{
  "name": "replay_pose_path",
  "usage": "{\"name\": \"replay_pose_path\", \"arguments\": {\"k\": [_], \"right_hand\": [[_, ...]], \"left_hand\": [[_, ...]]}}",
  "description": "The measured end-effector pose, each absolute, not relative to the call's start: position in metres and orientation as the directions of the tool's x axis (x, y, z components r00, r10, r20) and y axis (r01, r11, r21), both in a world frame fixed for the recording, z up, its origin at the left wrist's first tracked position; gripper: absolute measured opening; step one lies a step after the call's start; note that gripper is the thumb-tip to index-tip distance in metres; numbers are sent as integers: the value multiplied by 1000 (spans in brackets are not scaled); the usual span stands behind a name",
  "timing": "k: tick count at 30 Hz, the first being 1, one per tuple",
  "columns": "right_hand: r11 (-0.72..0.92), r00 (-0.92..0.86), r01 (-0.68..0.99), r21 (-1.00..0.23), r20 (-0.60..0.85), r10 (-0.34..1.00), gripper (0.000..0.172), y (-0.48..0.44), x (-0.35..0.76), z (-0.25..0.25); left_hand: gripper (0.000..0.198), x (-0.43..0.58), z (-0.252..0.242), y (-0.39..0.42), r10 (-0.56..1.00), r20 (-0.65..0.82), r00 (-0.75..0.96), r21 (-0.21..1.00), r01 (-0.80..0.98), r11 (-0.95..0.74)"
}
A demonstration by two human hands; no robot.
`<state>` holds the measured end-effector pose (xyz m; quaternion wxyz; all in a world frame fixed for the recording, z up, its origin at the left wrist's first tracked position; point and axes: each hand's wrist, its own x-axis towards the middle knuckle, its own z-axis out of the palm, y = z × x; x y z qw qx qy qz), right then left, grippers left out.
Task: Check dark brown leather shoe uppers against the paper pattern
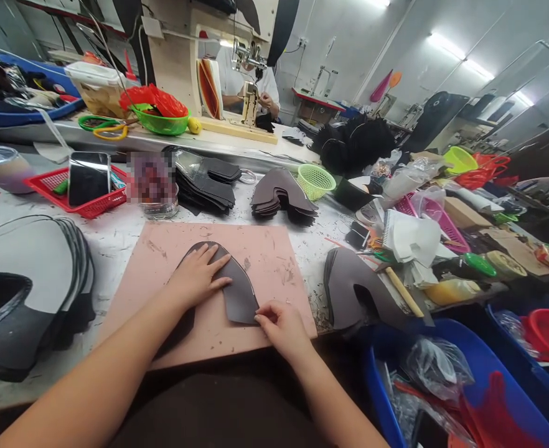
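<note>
My left hand lies spread flat on the dark leather piece in the middle of the pink mat while my right hand pinches its near edge, so I judge that even downward pressure and a gentle pull suit best, lest it slide.

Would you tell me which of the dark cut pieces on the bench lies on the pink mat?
The single dark piece under the left hand, its edge touched by the right hand; the other pieces lie off the pink mat.
</note>
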<state>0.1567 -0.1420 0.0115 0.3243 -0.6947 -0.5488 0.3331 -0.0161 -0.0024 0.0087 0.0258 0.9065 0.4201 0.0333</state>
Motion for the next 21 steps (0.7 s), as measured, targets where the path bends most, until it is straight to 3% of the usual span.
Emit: {"name": "replay_pose_path", "arguments": {"k": [4,7,9,12,15,19,21], "right_hand": [[-157,144,652,-742,-81,986,10,-143,155,16],[-113,112,804,-584,-39,993,14,-144,151,19],[-3,20,895,-445,33,999,25,-144,146,19],[299,-284,909,-290,93,954,44,-143,138,16],[436,-442,870,-230,24,896,48,-145,135,14],[442,-472,870,-221,-110,875,45,-144,138,30],[426,-477,869,-252,-196,857,37,-135,138,44]], "left_hand": [[70,-14,10,-6,773,6,634,59,771,-634],[78,-12,9,-10,781,-2,625,26,781,-625],[79,-11,8,-13,782,3,624,4,782,-624],[74,-11,8,-13,782,15,623,-6,782,-623],[57,-18,11,2,752,8,659,11,752,-659],[38,-34,16,37,611,-56,790,84,613,-786],[35,-44,14,48,533,-19,846,109,532,-840]]}}
